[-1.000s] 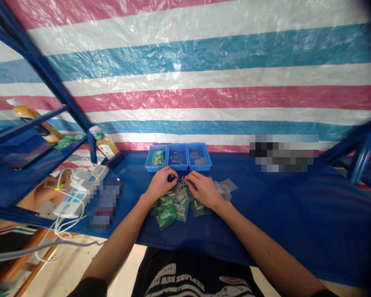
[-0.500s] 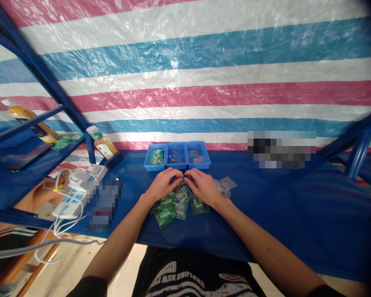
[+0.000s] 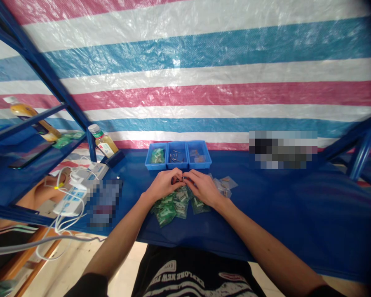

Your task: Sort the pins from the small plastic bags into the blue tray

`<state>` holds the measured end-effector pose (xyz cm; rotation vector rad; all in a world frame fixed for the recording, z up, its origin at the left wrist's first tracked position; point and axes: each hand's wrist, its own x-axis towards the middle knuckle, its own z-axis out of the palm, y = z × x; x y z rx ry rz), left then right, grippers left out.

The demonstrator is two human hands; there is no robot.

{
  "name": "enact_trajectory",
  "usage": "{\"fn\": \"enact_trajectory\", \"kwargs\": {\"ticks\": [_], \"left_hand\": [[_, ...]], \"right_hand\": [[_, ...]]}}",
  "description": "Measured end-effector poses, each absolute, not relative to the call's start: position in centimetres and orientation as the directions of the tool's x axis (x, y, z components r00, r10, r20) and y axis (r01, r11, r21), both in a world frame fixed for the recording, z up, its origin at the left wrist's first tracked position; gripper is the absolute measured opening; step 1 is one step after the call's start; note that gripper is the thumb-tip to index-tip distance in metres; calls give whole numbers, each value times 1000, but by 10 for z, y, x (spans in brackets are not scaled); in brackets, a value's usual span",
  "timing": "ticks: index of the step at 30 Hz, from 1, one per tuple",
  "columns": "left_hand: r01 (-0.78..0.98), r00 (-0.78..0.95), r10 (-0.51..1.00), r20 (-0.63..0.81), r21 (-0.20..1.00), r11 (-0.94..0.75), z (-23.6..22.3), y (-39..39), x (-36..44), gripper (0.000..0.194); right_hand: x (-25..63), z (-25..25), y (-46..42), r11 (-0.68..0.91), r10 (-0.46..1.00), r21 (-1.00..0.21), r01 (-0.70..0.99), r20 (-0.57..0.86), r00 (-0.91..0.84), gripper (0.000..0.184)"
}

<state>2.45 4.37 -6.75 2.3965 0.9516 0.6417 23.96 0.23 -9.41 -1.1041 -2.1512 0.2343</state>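
Observation:
My left hand (image 3: 164, 183) and my right hand (image 3: 203, 186) meet fingertip to fingertip just in front of three blue bins. Both are closed, pinching around something small that I cannot make out. Beneath them lies a pile of small green-tinted plastic bags (image 3: 166, 210) with light pieces inside. Another such bag (image 3: 200, 205) lies under my right hand. To the right of that hand are clear bags (image 3: 227, 182) with small parts. The left bin (image 3: 156, 167) holds a green bag, the middle bin (image 3: 177, 166) loose metal pins, the right bin (image 3: 200, 165) small clear bags.
A juice bottle (image 3: 106, 144) stands behind a white power strip (image 3: 68, 202) with tangled cables. A blurred-out flat item (image 3: 105, 202) lies beside it. Blue frame posts (image 3: 77, 119) rise at left and right. A seated person's leg (image 3: 38, 187) shows at far left.
My fingertips have drawn closer together and curled in, covering the dark metal bits that showed between them. The bins and bags have stayed in place; the view shifted slightly.

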Motion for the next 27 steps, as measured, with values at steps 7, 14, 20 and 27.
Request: {"fn": "enact_trajectory", "kwargs": {"ticks": [7, 14, 20, 27], "left_hand": [[514, 630, 729, 268, 560, -650, -69, 44, 23, 24], [496, 649, 713, 266, 562, -662, -68, 44, 24, 25], [497, 677, 683, 275, 514, -699, -66, 45, 23, 23], [487, 696, 638, 328, 438, -756, -64, 44, 23, 27]], "right_hand": [[241, -96, 3, 675, 725, -416, 609, 523, -448, 25], [241, -97, 4, 680, 714, -405, 611, 555, -427, 25], [242, -93, 3, 632, 747, -459, 625, 575, -333, 22], [240, -91, 2, 622, 756, -456, 637, 562, -336, 17]]}}
